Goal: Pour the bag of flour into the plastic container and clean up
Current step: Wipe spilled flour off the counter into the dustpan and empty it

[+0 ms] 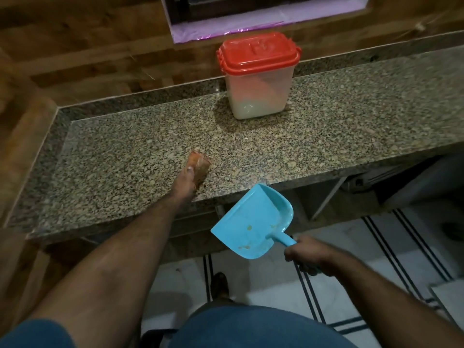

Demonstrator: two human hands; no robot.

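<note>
Holding the blue dustpan (pixel 251 222) by its handle, my right hand (pixel 311 254) has its fingers wrapped round the grip, below and just off the near edge of the granite counter (pixel 326 116). My left hand (pixel 187 177) is out on the counter near that same edge, pressing an orange-brown cloth or sponge (pixel 199 163) to the stone; the picture is too blurred to tell me which it is, or exactly how my fingers close on it.

The plastic container (pixel 258 94) stands upright at the far side of the counter, against the back ledge, well apart from both hands. Its red lid (pixel 257 52) is on, and a low layer of flour shows through the wall, so pouring looks finished and I am on the cleaning.

The risk is at the counter edge. The pan's mouth is not tucked against the stone and sits right of my wiping hand, so anything I sweep straight toward myself could drop to the tiled floor (pixel 263 285). The pan is also tilted, and what it carries could slide out.

The dustpan's long axis runs from the handle at near right to its open lip at far left, pointing up toward the counter edge.
</note>
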